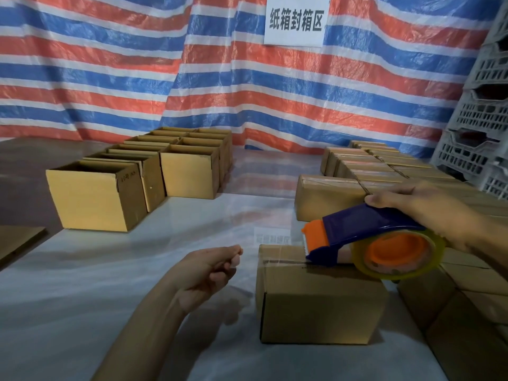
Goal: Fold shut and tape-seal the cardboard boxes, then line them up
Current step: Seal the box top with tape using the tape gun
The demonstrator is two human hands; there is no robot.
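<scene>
our right hand (417,204) grips the blue tape dispenser (357,232), fingers wrapped over its handle. the orange cutter end is down on the top seam of the closed box (316,303), which sits on the table (137,270) just in front of us. our left hand (209,273) hovers just left of the box, fingers curled in, holding nothing we can see. to do this well, we judge, that hand should press the flaps flat while we run the dispenser low and straight along the seam, then tilt to cut. open boxes (96,199) wait far left; sealed boxes (357,171) stand in rows on the right.
</scene>
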